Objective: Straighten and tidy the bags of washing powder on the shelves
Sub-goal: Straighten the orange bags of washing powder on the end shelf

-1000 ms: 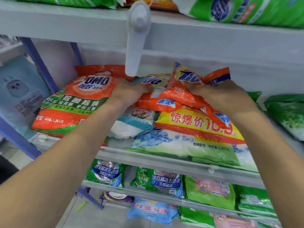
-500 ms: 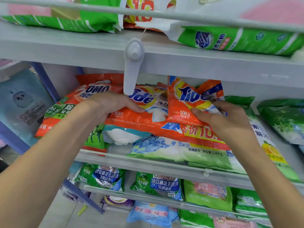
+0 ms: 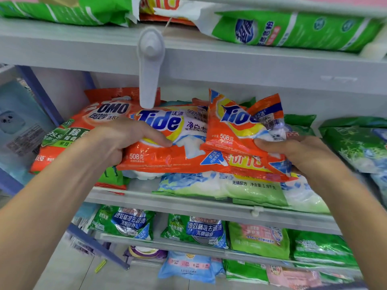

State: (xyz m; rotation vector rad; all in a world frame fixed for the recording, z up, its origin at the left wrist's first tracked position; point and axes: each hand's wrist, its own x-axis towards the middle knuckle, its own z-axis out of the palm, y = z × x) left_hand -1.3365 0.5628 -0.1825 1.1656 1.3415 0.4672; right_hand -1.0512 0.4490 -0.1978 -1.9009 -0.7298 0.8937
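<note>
Two orange Tide bags lie on a pile on the middle shelf (image 3: pixel 188 203). My left hand (image 3: pixel 123 141) grips the left end of the wider Tide bag (image 3: pixel 167 143), thumb on top. My right hand (image 3: pixel 293 152) pinches the lower right corner of the smaller, crumpled Tide bag (image 3: pixel 236 126), which rests on the right part of the wider one. Both bags sit over a large green and white bag (image 3: pixel 230 189). An orange OMO bag (image 3: pixel 83 126) lies to the left, partly behind my left hand.
A white plastic tag holder (image 3: pixel 149 65) hangs from the upper shelf edge just above the Tide bags. Green bags (image 3: pixel 356 147) lie at the right of the same shelf. More green bags fill the upper shelf (image 3: pixel 293 30) and the lower shelves (image 3: pixel 205 233).
Both hands have drawn the two Tide bags forward and flatter, so their fronts and labels now face me. The view has tilted up, showing more of the upper shelf.
</note>
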